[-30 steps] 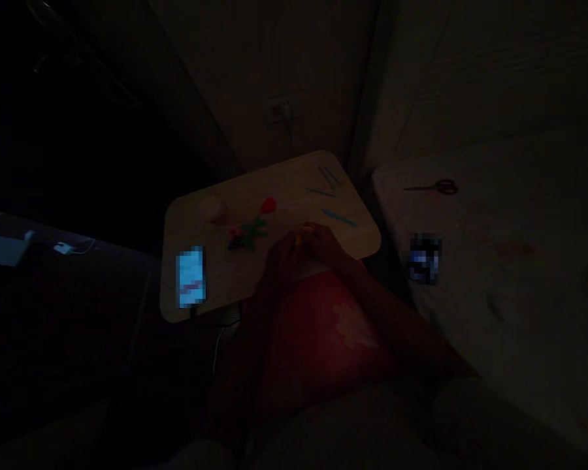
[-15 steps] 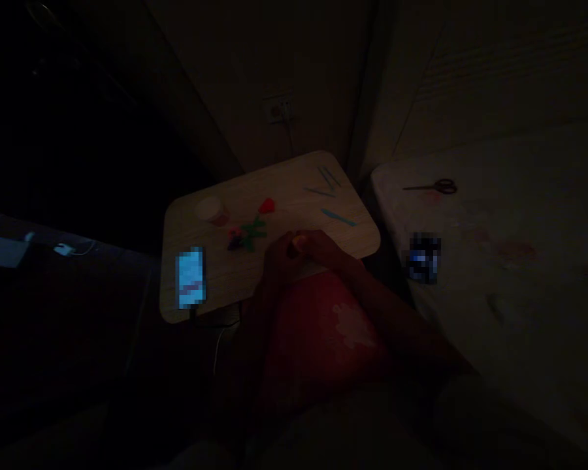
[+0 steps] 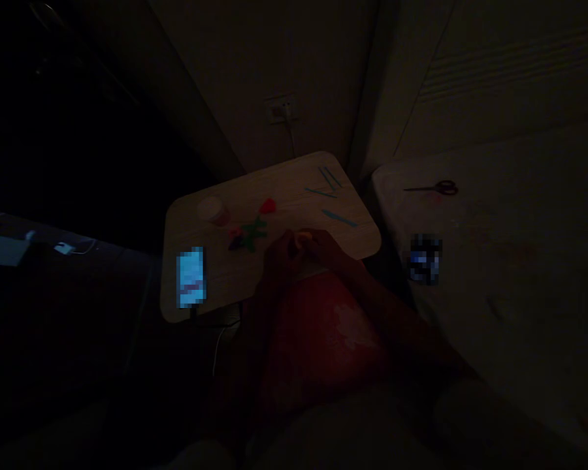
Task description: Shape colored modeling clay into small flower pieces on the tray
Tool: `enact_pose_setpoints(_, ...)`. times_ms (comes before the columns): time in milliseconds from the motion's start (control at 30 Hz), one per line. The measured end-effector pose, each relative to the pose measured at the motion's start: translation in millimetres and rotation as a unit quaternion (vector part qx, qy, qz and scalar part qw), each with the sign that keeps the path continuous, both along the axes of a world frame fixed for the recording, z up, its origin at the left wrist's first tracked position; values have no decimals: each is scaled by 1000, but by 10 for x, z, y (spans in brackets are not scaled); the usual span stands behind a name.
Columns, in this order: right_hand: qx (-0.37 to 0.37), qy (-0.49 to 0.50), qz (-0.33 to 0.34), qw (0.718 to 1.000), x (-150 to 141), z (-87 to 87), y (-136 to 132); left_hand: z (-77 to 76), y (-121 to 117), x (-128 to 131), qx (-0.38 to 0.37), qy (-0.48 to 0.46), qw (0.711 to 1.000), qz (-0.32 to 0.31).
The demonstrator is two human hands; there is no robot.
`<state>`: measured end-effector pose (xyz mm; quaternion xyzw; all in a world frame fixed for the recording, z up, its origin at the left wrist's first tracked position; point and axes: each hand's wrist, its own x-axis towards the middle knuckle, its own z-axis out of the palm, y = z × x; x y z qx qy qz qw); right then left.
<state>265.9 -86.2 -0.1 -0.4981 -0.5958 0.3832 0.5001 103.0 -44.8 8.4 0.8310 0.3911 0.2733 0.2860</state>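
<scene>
In dim light my two hands meet over the near edge of a small wooden table. Between their fingers is a small orange lump that looks like modelling clay. My right hand pinches it from the right. My left hand is curled against it from the left, its fingertips partly hidden. Just left of the hands lie green strips laid across each other, with a red piece above, and a pink piece and a dark piece beside them.
A pale-lidded tub stands at the table's back left, and a lit phone lies at front left. Thin blue sticks and a blue plastic knife lie at right. Scissors rest on the pale surface beyond.
More of the orange lump shows between my fingers, and the fingers have shifted slightly around it. The things on the table stay in place.
</scene>
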Motion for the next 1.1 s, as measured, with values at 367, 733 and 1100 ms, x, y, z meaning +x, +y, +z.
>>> enact_pose_setpoints(367,-14,-1,21,1000,-4,39,-53,84,-27,17,-24,-98,994,-40)
enact_pose_setpoints(733,-10,4,-13,1000,9,55,-34,19,10,-7,-22,-110,993,-43)
enact_pose_setpoints(1100,-27,-26,27,999,25,46,-62,-3,79,29,-100,-184,977,-43)
